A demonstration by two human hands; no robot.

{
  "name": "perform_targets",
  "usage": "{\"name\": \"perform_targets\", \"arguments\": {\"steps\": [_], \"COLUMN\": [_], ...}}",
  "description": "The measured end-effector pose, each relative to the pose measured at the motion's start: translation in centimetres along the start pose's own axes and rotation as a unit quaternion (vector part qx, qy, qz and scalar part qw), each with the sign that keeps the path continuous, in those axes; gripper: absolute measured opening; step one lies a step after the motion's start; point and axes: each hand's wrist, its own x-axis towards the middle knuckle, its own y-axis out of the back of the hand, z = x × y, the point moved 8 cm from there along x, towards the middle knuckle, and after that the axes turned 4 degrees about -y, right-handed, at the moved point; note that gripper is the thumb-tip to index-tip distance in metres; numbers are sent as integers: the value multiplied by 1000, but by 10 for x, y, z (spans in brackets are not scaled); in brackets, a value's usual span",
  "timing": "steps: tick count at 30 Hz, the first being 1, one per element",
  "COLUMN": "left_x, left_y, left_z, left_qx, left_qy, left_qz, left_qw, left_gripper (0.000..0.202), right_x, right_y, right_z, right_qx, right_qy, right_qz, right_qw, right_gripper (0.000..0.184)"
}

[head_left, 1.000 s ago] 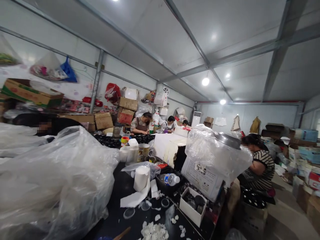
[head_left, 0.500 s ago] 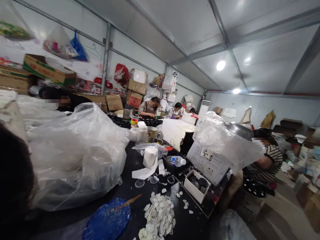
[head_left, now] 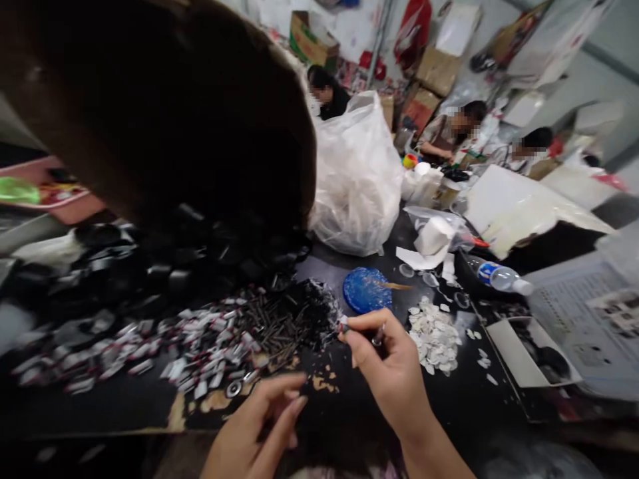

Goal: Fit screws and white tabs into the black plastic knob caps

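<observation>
The right hand (head_left: pixel 384 372) has thumb and forefinger pinched on a small piece (head_left: pixel 344 324), which sits at the fingertips, out over the bench (head_left: pixel 124 406); its long axis is too small and blurred to read. A shiny bit (head_left: pixel 379 334) also shows among that hand's curled fingers, though what it is cannot be told. The left hand (head_left: pixel 262 419) is half open, forefinger above and thumb below, slightly parted, with nothing seen between them; the other fingers curl underneath, so whatever they might hold is hidden. From the left hand, the piece lies up and to the right, farther from the wearer, with a gap between; the left fingertips point toward the right hand's side, a little below the pinch. The right hand comes in from the lower right, its forearm slanting up and to the left. Just left of the piece spreads a heap of dark pins (head_left: pixel 282 319), lying at mixed angles, and beyond them, farther left, the white bits (head_left: pixel 214 339) with red edges. A ring (head_left: pixel 233 388) lies near the left hand, on its far side. Past the right fingers is a blue disc (head_left: pixel 367 291) with a stick (head_left: pixel 397 286) across its right edge; right of the right hand is a pile of white chips (head_left: pixel 434 339).
</observation>
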Motion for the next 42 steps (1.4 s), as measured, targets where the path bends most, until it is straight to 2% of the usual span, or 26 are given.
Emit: {"name": "perform_targets", "arguments": {"steps": [3,6,9,12,15,17,20,21,22,23,25,27,28,31,34,36,38,39,41,42], "left_x": [15,29,33,29,26,26,24,24,24,26,31,30,28,26,25,25,27,29,37,46], "left_y": [-4,-18,-29,-31,-23,-11,1,1,-1,-3,-6,-14,-21,-39,-46,-40,-25,-18,-7,-3], "left_z": [-5,-8,-16,-21,-16,-3,25,31,33,29,11,-8,-14,-18,-16,-8,6,14,25,23], "left_qx": [-68,-168,-259,-273,-222,-158,-54,-34,-26,-34,-91,-174,-214,-300,-344,-315,-225,-166,-42,24], "left_qy": [73,123,163,162,106,21,-145,-181,-190,-166,-50,76,117,175,191,146,40,-27,-138,-165], "left_qz": [28,8,-1,13,34,59,52,30,6,-7,-5,3,0,-10,4,14,14,0,-44,-60], "left_qw": [995,978,952,948,969,985,987,982,981,985,995,982,970,938,919,938,973,986,989,984], "left_gripper": [30,25,17,11,4,11,35,41,44,43,34,22,17,13,11,6,7,11,18,20], "right_x": [0,-4,-6,-8,-9,-11,-18,-19,-19,-17,-14,-11,-12,-16,-21,-21,-21,-21,-23,-22], "right_y": [-3,-14,-24,-31,-37,-46,-63,-65,-65,-61,-47,-30,-24,-18,-23,-26,-33,-37,-41,-39], "right_z": [3,5,8,14,25,38,53,54,54,54,49,40,35,23,18,22,36,43,54,57], "right_qx": [-20,-34,-54,-57,-19,72,259,294,303,285,195,81,33,-37,-30,14,109,162,223,224], "right_qy": [16,36,62,58,5,-73,-191,-205,-205,-193,-142,-73,-39,39,82,50,-45,-99,-170,-179], "right_qz": [-26,-52,-77,-96,-113,-139,-187,-193,-193,-184,-146,-99,-81,-67,-83,-94,-123,-141,-161,-154], "right_qw": [999,997,994,992,993,985,928,913,911,921,959,989,995,996,993,994,985,972,946,945], "right_gripper": [8,6,6,5,2,7,22,25,26,26,20,11,8,4,7,5,10,15,24,25]}}
